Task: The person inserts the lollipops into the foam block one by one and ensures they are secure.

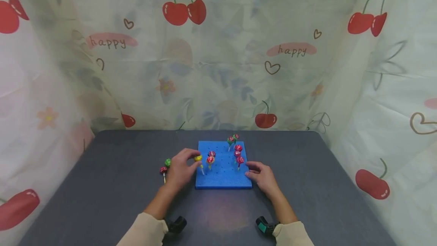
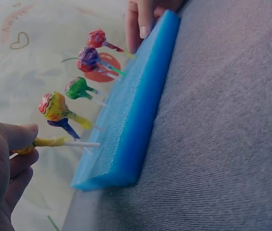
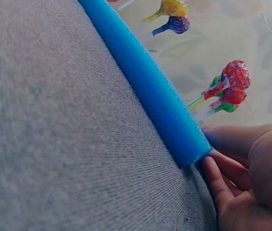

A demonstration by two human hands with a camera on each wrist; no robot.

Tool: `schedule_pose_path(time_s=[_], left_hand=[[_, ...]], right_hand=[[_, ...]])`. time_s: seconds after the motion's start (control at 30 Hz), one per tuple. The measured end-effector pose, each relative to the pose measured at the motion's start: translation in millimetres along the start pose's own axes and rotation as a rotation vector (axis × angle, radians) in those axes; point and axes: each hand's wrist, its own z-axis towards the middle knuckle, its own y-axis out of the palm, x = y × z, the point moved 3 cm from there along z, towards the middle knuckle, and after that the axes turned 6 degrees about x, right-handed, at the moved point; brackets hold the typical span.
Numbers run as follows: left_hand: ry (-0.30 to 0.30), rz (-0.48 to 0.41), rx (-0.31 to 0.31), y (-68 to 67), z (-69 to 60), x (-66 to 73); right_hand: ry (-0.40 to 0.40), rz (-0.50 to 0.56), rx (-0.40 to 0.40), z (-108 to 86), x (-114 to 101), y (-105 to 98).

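My left hand [image 1: 181, 169] pinches a yellow-wrapped lollipop [image 1: 198, 158] by its head, over the near left part of a blue foam board [image 1: 223, 180]. Its white stick points at the board; whether the tip has entered a hole I cannot tell. At the board's right edge, my right hand [image 1: 263, 177] grips the foam, thumb [image 3: 237, 138] on top and fingers at the side. Upright in the board stand several lollipops: a red-and-yellow one [image 2: 54, 107] near the left hand, a red one [image 1: 240, 160] in the right-hand row, a green one [image 1: 230, 139] at the back.
Left of the board, partly behind my left hand, a green lollipop [image 1: 167, 162] and a dark red lollipop [image 1: 163, 170] lie on the grey table [image 1: 119, 185]. A patterned curtain [image 1: 222, 48] hangs behind the table and along both sides.
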Motion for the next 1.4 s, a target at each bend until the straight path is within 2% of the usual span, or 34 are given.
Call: schedule_pose_path(time_s=[0.2,0.43,0.83,1.07,1.4], left_hand=[[0.007,-0.022,0.003,2.2,-0.9,3.0],[0.061,0.007,0.007,5.9,-3.2,5.2],[0.101,0.019,0.018,7.1,-6.4,7.0],[0.105,0.025,-0.004,7.1,-6.3,9.6],[0.167,0.071,-0.022,7.4,-5.9,12.5]], right_hand=[[0.003,-0.004,0.0,0.0,-0.8,-0.3],[-0.001,0.0,-0.005,0.0,-1.4,-0.2],[-0.009,0.0,-0.003,0.5,-0.9,0.9],[-0.008,0.001,-0.006,0.9,-1.0,0.2],[-0.001,0.004,-0.008,1.1,-3.3,-0.5]])
